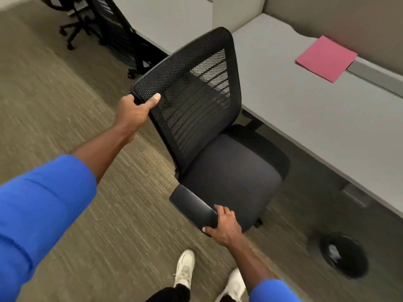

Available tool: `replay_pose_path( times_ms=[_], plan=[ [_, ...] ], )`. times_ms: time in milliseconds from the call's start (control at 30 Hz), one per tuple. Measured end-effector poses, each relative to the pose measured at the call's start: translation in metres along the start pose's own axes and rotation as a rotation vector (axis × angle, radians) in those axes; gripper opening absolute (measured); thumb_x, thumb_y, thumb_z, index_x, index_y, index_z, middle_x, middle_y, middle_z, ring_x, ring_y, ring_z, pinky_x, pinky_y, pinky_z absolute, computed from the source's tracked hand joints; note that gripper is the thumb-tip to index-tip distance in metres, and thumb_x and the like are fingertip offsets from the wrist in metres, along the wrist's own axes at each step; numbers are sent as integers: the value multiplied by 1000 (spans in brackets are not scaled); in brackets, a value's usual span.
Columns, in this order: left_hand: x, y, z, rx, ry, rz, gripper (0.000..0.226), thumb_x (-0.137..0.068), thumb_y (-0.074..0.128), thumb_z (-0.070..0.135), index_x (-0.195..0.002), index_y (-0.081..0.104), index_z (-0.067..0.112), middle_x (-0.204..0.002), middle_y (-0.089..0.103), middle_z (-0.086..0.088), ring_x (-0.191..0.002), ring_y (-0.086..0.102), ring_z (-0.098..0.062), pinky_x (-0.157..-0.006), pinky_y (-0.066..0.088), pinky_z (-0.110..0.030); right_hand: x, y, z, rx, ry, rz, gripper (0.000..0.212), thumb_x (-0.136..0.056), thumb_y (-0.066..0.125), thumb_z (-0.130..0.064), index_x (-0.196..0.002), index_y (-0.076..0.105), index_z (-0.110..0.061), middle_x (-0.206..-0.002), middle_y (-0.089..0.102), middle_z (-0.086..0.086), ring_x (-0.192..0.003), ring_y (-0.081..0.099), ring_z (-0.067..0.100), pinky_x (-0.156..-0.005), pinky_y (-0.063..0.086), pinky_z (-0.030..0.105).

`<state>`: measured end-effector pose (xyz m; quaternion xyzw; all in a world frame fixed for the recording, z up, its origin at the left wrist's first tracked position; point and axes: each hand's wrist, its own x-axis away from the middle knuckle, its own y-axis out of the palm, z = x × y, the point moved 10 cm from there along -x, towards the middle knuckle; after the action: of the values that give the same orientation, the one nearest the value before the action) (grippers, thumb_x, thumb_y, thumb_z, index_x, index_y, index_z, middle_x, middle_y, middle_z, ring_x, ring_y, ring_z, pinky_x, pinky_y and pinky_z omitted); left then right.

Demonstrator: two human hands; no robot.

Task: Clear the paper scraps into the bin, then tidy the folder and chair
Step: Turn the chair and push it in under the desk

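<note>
Left hand (133,112) grips the chair (196,105) backrest corner, right hand (224,227) clasps its armrest (192,205)

Chairs: two. One black mesh-backed chair (196,118) at centre by the counter; a second black chair (104,25) far left, partly cut off by the frame edge.
Armrests seen on the centre chair: one (193,207), near side.
Counters: one grey counter (305,118), right.
Folders: one pink folder (326,58), far right on the counter.
Bins: one black bin (345,256), near right on the floor.
Paper scraps: white paper (334,251) inside the bin; number of pieces cannot be told.
Hands: two, left hand (135,112) and right hand (224,227).
Blue sleeves: two.
White shoes: two, near edge.
</note>
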<state>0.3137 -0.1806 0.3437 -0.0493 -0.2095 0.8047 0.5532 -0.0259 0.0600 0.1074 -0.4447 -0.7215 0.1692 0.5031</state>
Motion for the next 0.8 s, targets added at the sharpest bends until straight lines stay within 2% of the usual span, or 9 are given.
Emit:
replay_pose_path(
  times_ms=[133,233,267,400,467,533,633,733,800],
  plan=[
    [-13,7,-4,157,-17,-31,61,-76,86,61,-114,81,14,-111,85,-1,-108,81,-24,-95,66,-56,-6,12,-12,126,-19,-8,96,-80,73,-64,-158,31,-25,-156,44,2,-141,43,30,-111,44,51],
    [-18,10,-8,140,-16,-44,70,-66,90,71,-113,82,20,-109,85,4,-107,81,-21,-96,65,-53,-6,18,-17,216,-24,18,87,-81,71,-61,-152,36,-24,-149,48,6,-135,46,32,-108,42,53],
    [-9,9,-2,142,-29,-38,69,-65,92,69,-112,83,19,-108,85,4,-106,81,-21,-94,66,-52,-4,20,-17,228,-17,32,86,-81,70,-61,-151,37,-24,-148,49,6,-134,46,32,-107,42,52],
    [22,13,8,198,-81,-46,35,-89,88,28,-118,80,9,-113,84,-4,-102,82,-20,-84,69,-42,7,21,-2,224,5,97,87,-77,69,-63,-150,39,-24,-146,49,5,-131,47,31,-104,43,51],
    [33,10,1,199,-90,-49,34,-89,87,22,-118,79,7,-113,83,-5,-101,82,-22,-75,69,-38,14,20,12,219,10,135,89,-74,68,-65,-149,41,-25,-146,51,4,-130,49,30,-104,44,51],
    [48,4,-8,192,-100,-29,30,-86,89,21,-112,81,9,-111,84,-6,-100,82,-23,-75,68,-39,21,20,28,231,17,151,89,-72,66,-68,-147,43,-26,-146,53,3,-129,50,29,-104,44,50],
    [76,-1,-20,192,-122,-32,20,-83,89,17,-101,81,12,-102,85,-4,-91,83,-21,-74,67,-39,35,15,51,212,54,161,89,-72,62,-71,-147,42,-28,-147,51,0,-133,48,27,-111,41,48],
    [108,-2,-28,185,-142,-65,18,-81,89,12,-96,81,7,-80,83,2,-77,80,-19,-60,65,-31,49,4,78,197,90,169,92,-71,63,-74,-148,42,-28,-150,49,-1,-142,43,26,-117,37,48],
    [130,-1,-35,189,-160,-90,23,-80,88,11,-99,80,1,-76,82,2,-70,79,-16,-55,63,-29,57,-3,96,193,103,175,96,-71,65,-75,-151,40,-27,-156,44,1,-152,33,28,-123,31,49]
  ],
)
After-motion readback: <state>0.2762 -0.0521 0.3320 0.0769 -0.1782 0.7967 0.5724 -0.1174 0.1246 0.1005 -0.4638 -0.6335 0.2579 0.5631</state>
